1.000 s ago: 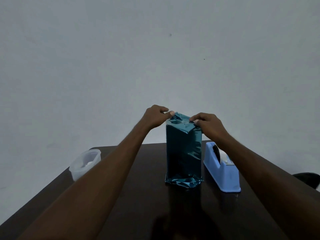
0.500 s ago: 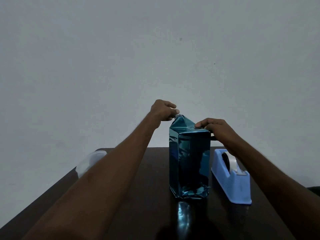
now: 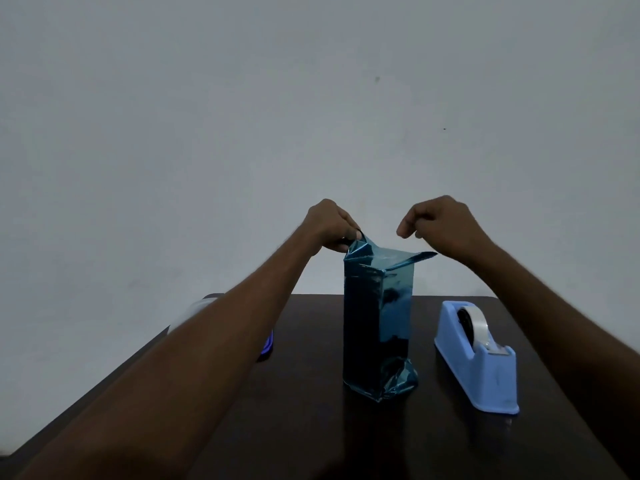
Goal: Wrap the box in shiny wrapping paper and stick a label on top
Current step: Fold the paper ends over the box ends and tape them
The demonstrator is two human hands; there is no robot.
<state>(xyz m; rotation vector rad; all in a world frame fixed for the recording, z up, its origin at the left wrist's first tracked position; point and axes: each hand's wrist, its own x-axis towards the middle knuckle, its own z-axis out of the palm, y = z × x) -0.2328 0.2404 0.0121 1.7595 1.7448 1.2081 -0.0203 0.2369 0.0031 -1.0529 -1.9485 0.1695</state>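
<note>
The tall box (image 3: 377,327) stands upright on the dark table (image 3: 311,427), covered in shiny teal wrapping paper that is crumpled at its base. My left hand (image 3: 329,225) pinches the raised paper flap (image 3: 360,249) at the box's top left. My right hand (image 3: 440,225) hovers just above the top right corner, fingers curled, with nothing visible in them. Under it a loose paper flap (image 3: 414,259) sticks out sideways to the right. No label is in sight.
A light blue tape dispenser (image 3: 485,372) with a clear tape roll stands right of the box. A white plastic container (image 3: 194,311) is partly hidden behind my left forearm, with a small blue object (image 3: 267,346) beside it.
My right hand has lifted off the box's top edge and now hangs above it. The right flap has sprung out sideways. My left hand still pinches the left flap. The view has shifted.
</note>
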